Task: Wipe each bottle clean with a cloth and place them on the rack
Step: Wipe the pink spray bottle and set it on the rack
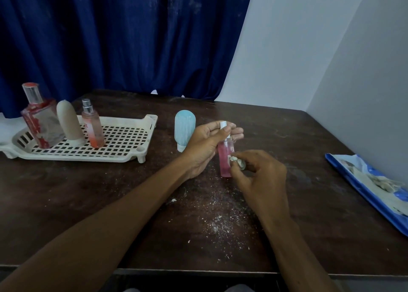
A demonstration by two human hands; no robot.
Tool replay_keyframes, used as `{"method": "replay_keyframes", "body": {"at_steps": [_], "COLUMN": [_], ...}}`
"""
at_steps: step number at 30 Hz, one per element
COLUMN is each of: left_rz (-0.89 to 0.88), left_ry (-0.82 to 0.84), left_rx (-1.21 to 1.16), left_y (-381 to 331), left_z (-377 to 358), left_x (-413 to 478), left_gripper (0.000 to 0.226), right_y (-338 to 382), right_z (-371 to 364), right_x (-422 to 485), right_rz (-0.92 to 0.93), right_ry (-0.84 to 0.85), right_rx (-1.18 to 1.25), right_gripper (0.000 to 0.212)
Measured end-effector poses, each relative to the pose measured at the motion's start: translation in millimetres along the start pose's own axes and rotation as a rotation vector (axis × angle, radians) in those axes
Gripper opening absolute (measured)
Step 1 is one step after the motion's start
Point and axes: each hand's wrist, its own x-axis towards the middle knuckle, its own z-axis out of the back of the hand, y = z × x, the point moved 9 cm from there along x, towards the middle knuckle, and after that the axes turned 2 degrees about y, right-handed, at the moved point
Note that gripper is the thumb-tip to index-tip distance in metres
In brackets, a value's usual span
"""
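Gripping the pink bottle (225, 159) by its white top, the left hand (205, 147) holds it upright over the surface (132, 192); the right hand (262, 174) pinches a cloth (237, 160) against its side. A blue bottle (184, 130) stands behind, the rack (88, 156) far left

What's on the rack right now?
Three upright bottles at its left end: red-capped glass bottle, beige tube, orange spray bottle. The rack floor behind them is hidden.
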Motion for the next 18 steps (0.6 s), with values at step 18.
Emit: {"method": "replay_keyframes", "body": {"at_steps": [18], "left_rz": [-0.052], "left_ry": [0.037], "left_rx": [-0.007], "left_y": [1], "left_z": [-3], "left_x": [1], "left_gripper": [0.023], "right_y": [7], "right_z": [-2], "right_x": [4], "right_rz": [0.068], "right_ry": [-0.014], "right_rx": [-0.038], "right_gripper": [0.009]}}
